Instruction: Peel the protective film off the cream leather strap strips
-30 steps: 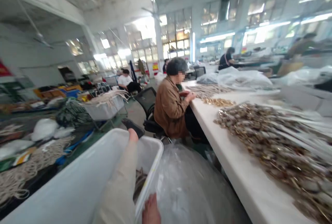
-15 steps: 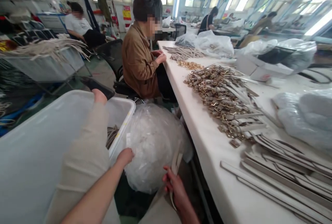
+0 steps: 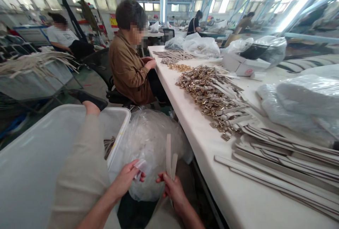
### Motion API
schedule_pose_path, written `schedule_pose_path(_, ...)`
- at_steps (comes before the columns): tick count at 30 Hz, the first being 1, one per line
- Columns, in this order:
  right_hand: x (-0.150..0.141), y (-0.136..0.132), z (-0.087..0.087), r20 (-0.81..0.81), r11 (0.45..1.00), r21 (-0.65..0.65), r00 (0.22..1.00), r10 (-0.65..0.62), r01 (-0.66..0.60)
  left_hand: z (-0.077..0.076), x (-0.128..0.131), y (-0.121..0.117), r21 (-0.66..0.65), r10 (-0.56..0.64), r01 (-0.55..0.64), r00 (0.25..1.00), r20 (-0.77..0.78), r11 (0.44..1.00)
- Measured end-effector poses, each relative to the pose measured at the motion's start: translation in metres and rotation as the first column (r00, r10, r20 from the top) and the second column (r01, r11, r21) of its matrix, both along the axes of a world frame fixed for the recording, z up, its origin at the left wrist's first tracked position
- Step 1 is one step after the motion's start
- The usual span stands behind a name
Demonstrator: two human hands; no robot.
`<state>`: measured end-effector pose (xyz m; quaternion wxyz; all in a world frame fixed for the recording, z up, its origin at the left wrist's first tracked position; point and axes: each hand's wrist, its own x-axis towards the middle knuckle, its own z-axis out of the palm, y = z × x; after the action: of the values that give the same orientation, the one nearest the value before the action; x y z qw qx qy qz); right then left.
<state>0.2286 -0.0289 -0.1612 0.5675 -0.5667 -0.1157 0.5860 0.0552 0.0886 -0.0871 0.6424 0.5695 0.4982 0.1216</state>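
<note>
My left hand [image 3: 129,173] is closed on a small piece of clear plastic film [image 3: 142,165], in front of the large, full plastic bag [image 3: 156,130] on the floor. To its right, my right hand [image 3: 172,189] grips beige straps [image 3: 168,151], their ends sticking up above the fingers. Both hands are low, left of the white table [image 3: 201,151] and a little apart from each other. On the table lies a heap of straps with gold buckles [image 3: 209,94]. Nearer to me, long beige straps [image 3: 278,172] lie in rows.
A white plastic bin [image 3: 29,151] stands at left, with my leg [image 3: 79,158] stretched over it and some straps inside. Beyond the bag, a person in a brown jacket [image 3: 129,70] sits at the table. Plastic-wrapped bundles [image 3: 304,98] and a white box [image 3: 243,64] occupy the table's far side.
My left hand has come off the big bag's side and moved right and down, now with plastic film in it. The right hand's straps stand more upright. The view has shifted right.
</note>
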Motion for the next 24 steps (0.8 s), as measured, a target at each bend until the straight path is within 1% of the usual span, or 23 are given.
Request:
schedule_pose_path(1,0.0,0.001,0.004,-0.002,1.0,0.024,1.0,-0.007,0.007,0.011,-0.001,-0.005,0.017,0.019,-0.02,0.998,0.067,1.0)
schedule_pose_path(2,0.002,0.003,0.007,-0.01,0.999,0.049,1.0,-0.014,0.014,0.021,-0.002,-0.009,0.057,0.013,-0.02,0.993,0.116,0.998)
schedule_pose_path(3,0.004,0.005,0.011,-0.024,0.997,0.075,0.999,-0.021,0.022,0.032,-0.002,-0.012,0.134,-0.029,0.011,0.99,0.139,0.991)
schedule_pose_path(4,0.008,0.007,0.014,-0.045,0.995,0.096,0.999,-0.025,0.029,0.042,-0.002,-0.013,0.251,-0.105,0.07,0.986,0.13,0.966)
schedule_pose_path(5,0.012,0.01,0.018,-0.07,0.993,0.111,0.997,-0.023,0.031,0.051,-0.002,-0.012,0.391,-0.188,0.136,0.977,0.098,0.91)
schedule_pose_path(6,0.015,0.013,0.023,-0.096,0.993,0.119,0.995,-0.014,0.025,0.06,-0.002,-0.01,0.532,-0.257,0.189,0.965,0.055,0.825)
schedule_pose_path(7,0.018,0.015,0.028,-0.124,0.992,0.125,0.992,0.003,0.012,0.068,-0.002,-0.007,0.655,-0.311,0.226,0.95,0.015,0.721)
schedule_pose_path(8,0.02,0.018,0.035,-0.15,0.991,0.134,0.988,0.03,-0.009,0.075,-0.002,-0.003,0.75,-0.35,0.243,0.936,-0.016,0.616)
schedule_pose_path(9,0.022,0.019,0.043,-0.171,0.988,0.151,0.983,0.067,-0.041,0.082,-0.001,0.002,0.815,-0.379,0.25,0.924,-0.04,0.523)
schedule_pose_path(10,0.022,0.021,0.052,-0.185,0.982,0.176,0.977,0.107,-0.074,0.087,-0.001,0.008,0.858,-0.398,0.254,0.915,-0.063,0.447)
schedule_pose_path(12,0.02,0.022,0.071,-0.178,0.962,0.242,0.969,0.172,-0.126,0.094,0.0,0.017,0.905,-0.419,0.275,0.9,-0.124,0.324)
schedule_pose_path(13,0.019,0.022,0.081,-0.154,0.95,0.272,0.968,0.198,-0.151,0.095,0.001,0.021,0.918,-0.418,0.29,0.894,-0.159,0.272)
schedule_pose_path(15,0.017,0.023,0.099,-0.058,0.933,0.307,0.975,0.213,-0.185,0.097,0.002,0.025,0.929,-0.402,0.319,0.888,-0.224,0.187)
schedule_pose_path(17,0.015,0.024,0.111,0.064,0.918,0.325,0.974,0.219,-0.228,0.097,0.003,0.025,0.934,-0.384,0.337,0.883,-0.268,0.122)
schedule_pose_path(20,0.01,0.025,0.119,0.202,0.891,0.33,0.946,0.255,-0.311,0.093,0.007,0.024,0.931,-0.379,0.361,0.871,-0.313,0.061)
schedule_pose_path(22,0.005,0.026,0.123,0.268,0.876,0.294,0.913,0.307,-0.381,0.09,0.01,0.026,0.923,-0.385,0.382,0.86,-0.336,0.048)
schedule_pose_path(24,0.0,0.026,0.129,0.323,0.863,0.231,0.873,0.367,-0.448,0.087,0.013,0.031,0.914,-0.379,0.401,0.856,-0.35,0.062)
